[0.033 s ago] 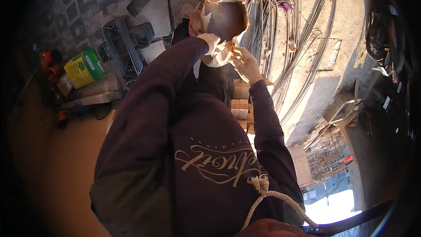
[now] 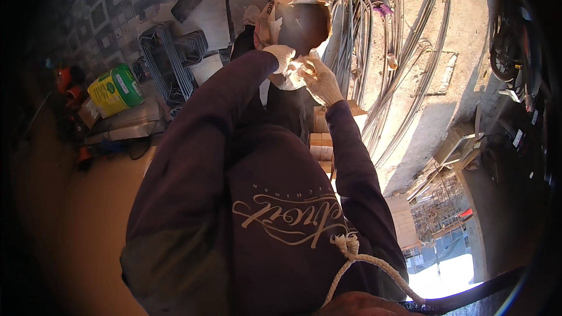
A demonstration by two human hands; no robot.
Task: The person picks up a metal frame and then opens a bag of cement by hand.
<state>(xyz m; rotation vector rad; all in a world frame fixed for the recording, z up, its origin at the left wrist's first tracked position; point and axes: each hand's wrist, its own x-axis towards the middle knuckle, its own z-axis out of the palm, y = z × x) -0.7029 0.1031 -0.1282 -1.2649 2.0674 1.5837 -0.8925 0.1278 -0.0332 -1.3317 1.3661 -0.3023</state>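
Observation:
A whitish paper sack (image 2: 268, 30) stands with its mouth wide, and grey-brown powder (image 2: 301, 26) fills the inside. Its near rim is torn and crumpled. My left hand (image 2: 282, 57), in a cream knitted glove, is closed on that near rim. Close beside it, my right hand (image 2: 322, 83), gloved alike, has its bent fingers pinched on the same paper edge. The two hands almost meet in front of the powder. Part of the left fingers is hidden behind the paper and lost in bright sunlight.
Long bundles of bent steel bars (image 2: 357, 29) lie on the concrete beyond and right of the sack. Bricks (image 2: 321, 140) are stacked below my right forearm. At left are bent steel stirrups (image 2: 167, 61) and a yellow-green bag (image 2: 115, 90). A motorbike (image 2: 506, 61) stands far right.
My right hand has shifted a little left along the sack's near rim, closer to my left hand. The left hand stays nearly where it was.

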